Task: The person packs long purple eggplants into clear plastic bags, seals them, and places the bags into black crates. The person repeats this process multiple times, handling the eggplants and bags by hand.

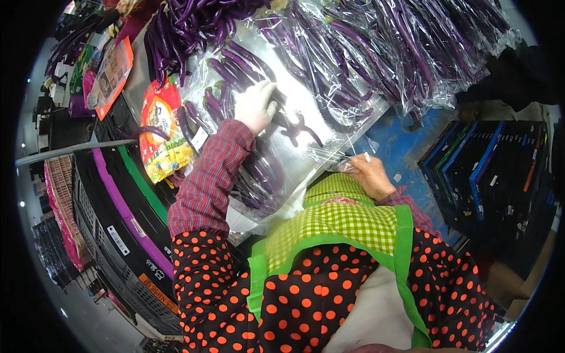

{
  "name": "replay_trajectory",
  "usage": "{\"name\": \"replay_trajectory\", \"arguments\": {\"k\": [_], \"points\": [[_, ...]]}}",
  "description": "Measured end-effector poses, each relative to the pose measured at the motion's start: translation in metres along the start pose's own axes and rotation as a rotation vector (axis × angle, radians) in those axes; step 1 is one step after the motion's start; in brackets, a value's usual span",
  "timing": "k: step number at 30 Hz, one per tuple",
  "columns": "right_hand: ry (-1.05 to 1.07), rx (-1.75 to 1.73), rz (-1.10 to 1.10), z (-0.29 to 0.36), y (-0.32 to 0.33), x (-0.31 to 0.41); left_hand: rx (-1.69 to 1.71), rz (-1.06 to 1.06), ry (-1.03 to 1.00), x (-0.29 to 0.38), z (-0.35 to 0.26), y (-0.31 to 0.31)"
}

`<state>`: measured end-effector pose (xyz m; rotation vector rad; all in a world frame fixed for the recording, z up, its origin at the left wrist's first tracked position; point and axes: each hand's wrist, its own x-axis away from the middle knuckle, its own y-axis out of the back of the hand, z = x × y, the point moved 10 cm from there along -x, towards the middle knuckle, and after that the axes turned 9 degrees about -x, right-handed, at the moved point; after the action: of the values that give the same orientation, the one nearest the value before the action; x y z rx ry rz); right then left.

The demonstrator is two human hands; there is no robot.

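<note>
My left hand (pixel 257 106), in a white glove, lies over several long purple eggplants (pixel 234 73) on the shiny metal tabletop (pixel 304 132). Its fingertips are hard to make out, so a firm grip cannot be confirmed. At the table's near edge my bare right hand (pixel 371 174) pinches clear plastic film (pixel 340 164), which stretches towards the tabletop. Below my left hand, more eggplants (pixel 262 172) lie under clear plastic. One short, curved eggplant (pixel 309 132) rests just right of my left hand, amid strong glare.
Loose eggplants (pixel 185 35) are heaped at the back. Bagged eggplants (pixel 397 57) spread over the back right. A red and yellow printed bag (pixel 161 128) sits left. Black crates (pixel 490 163) are stacked right, and more crates (pixel 128 207) left. A grey bar (pixel 75 151) juts in.
</note>
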<state>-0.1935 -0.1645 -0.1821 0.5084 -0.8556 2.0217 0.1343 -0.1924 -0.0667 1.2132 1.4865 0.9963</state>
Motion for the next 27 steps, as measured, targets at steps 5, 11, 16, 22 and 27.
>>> {"name": "replay_trajectory", "arguments": {"k": [5,11,16,22,27], "points": [[-0.006,-0.315,-0.269,-0.002,0.041,0.009,-0.201,0.111,0.003,0.002,-0.008,-0.035],[-0.153,-0.145,-0.105,-0.012,0.012,0.013,-0.063,-0.056,0.003,0.006,-0.013,-0.023],[-0.129,-0.148,-0.154,-0.024,0.017,0.003,-0.024,-0.026,-0.005,-0.002,0.011,-0.022],[0.057,-0.540,-0.053,0.004,0.002,0.008,0.041,-0.019,-0.124,-0.014,-0.010,-0.005],[0.254,-0.078,0.058,0.025,-0.028,0.010,0.154,-0.089,-0.227,-0.022,-0.044,-0.008]]}}
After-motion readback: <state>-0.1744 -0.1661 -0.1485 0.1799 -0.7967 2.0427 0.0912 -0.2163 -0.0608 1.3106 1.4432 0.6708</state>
